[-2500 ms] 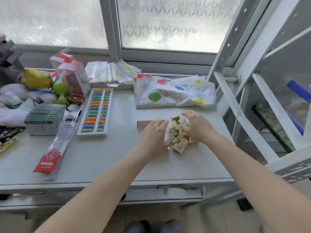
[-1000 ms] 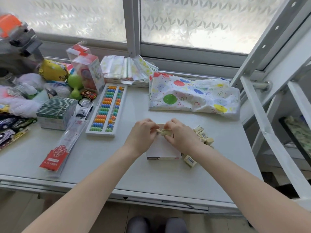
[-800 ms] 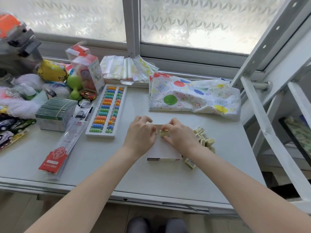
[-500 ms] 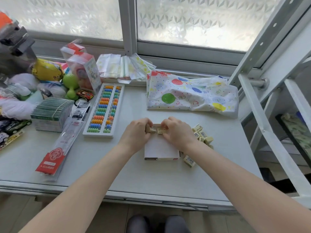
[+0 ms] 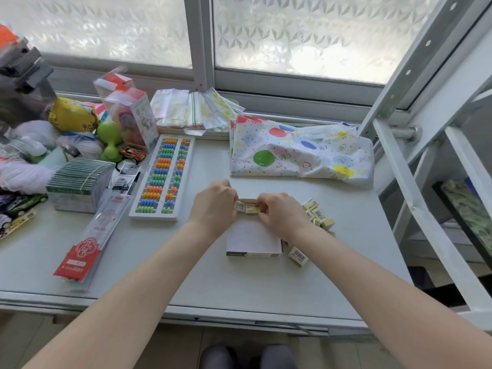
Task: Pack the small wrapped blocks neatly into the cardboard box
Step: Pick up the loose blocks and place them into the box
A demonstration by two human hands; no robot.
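Both hands pinch wrapped blocks point(image 5: 247, 207) between them: left hand point(image 5: 214, 205), right hand point(image 5: 279, 215). Apparently over the cardboard box point(image 5: 253, 239)'s far end; they should be seated flush, edges aligned.

The cardboard box point(image 5: 253, 239) looks matt white, and the small wrapped blocks point(image 5: 316, 215) just right of it wear a faintly shiny cream wrap with printed barcodes. Left of the box, the abacus point(image 5: 162, 177) has glossy plastic beads in a smooth white frame, all on a smooth, matt pale-grey tabletop point(image 5: 186, 275).

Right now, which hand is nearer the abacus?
Left. The left hand sits just right of the abacus; the right hand lies farther right, past the box.
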